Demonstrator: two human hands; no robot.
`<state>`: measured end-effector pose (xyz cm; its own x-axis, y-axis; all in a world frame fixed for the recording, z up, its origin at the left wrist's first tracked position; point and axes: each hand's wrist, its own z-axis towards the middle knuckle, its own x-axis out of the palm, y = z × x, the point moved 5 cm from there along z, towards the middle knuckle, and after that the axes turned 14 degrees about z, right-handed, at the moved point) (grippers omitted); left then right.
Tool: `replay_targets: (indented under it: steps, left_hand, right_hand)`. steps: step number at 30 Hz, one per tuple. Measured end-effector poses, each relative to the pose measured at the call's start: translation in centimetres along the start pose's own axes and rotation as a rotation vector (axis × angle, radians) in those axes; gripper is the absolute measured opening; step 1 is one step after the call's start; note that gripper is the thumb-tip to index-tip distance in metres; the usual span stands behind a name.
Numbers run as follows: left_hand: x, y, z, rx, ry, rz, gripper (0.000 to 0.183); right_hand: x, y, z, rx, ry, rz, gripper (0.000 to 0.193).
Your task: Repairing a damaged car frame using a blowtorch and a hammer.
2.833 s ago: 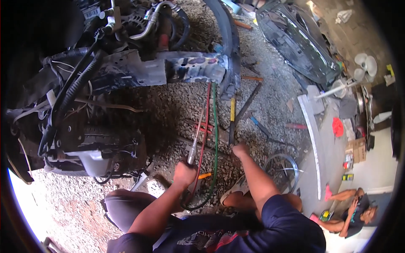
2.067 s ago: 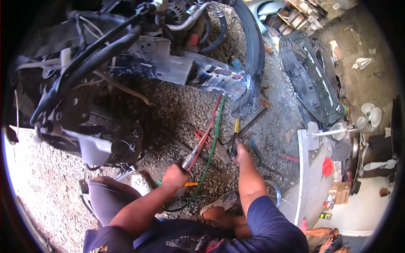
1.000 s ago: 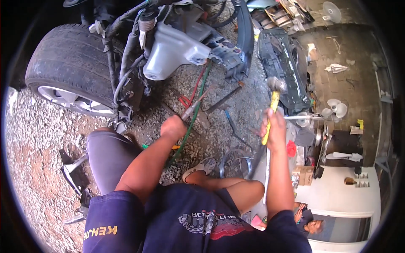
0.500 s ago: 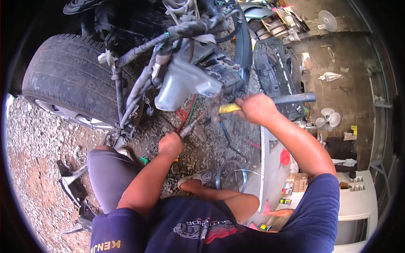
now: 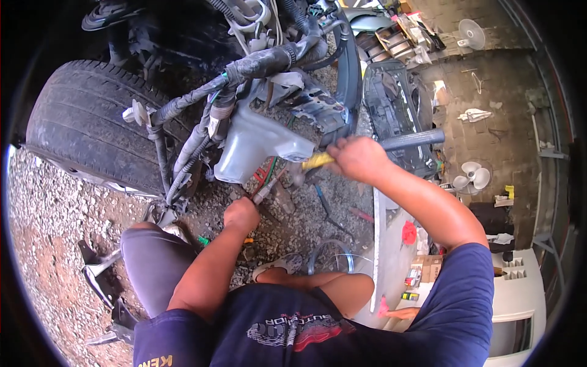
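Observation:
My left hand (image 5: 241, 215) is closed round a slim tool like a screwdriver (image 5: 264, 193), its pale grey end pointing up and right below a translucent white plastic tank (image 5: 247, 147). My right hand (image 5: 358, 159) grips a hammer (image 5: 317, 161) with a yellow and grey handle. The grey handle end juts out to the right. The hammer's head is blurred near the tank's lower right corner, close to the slim tool's far end. Whether the two touch I cannot tell. Taped wiring harnesses (image 5: 254, 64) run over and beside the tank.
A car tyre (image 5: 92, 122) stands at left on gravel (image 5: 55, 232). Red and green wires or tools and a blue-handled tool (image 5: 321, 196) lie on the ground. Clear hose (image 5: 330, 244) is coiled by my foot. A dark car part (image 5: 391, 110), fans (image 5: 472, 177) and boxes (image 5: 428, 266) are at right.
The view has shifted slightly, so the car parts sit a little lower and further left. The hammer's head has come down and left toward the slim tool. Both hands keep their grip.

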<state>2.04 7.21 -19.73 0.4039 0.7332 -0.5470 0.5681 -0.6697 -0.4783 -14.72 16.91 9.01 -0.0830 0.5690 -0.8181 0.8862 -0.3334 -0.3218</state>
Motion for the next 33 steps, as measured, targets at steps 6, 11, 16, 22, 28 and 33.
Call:
replay_targets:
  steps: [6,11,16,22,28,33]
  left_hand:
    - [-0.3,0.6,0.1,-0.005,-0.025,0.005,0.039]
    - [-0.1,0.4,-0.8,0.029,-0.038,-0.001,0.038]
    - [-0.8,0.2,-1.2,0.059,-0.049,-0.001,0.038]
    - [-0.8,0.3,-1.5,0.053,-0.042,0.008,0.038]
    - [-1.0,0.2,-1.8,0.048,-0.045,0.028,0.033]
    - [-1.0,0.3,-1.4,0.058,-0.033,0.011,0.036]
  right_hand:
    - [-2.4,2.9,-3.4,-0.451,0.016,0.179,0.039]
    - [0.5,-6.1,-0.4,0.350,0.258,-0.037,0.043]
    - [1.1,-2.3,-0.6,0.131,0.215,0.005,0.045]
    - [-1.1,3.5,-4.2,-0.310,0.093,0.178,0.044]
    - [-1.5,-6.5,1.5,0.325,0.174,-0.136,0.044]
    - [-3.7,-3.2,3.6,0.203,0.230,0.034,0.043]
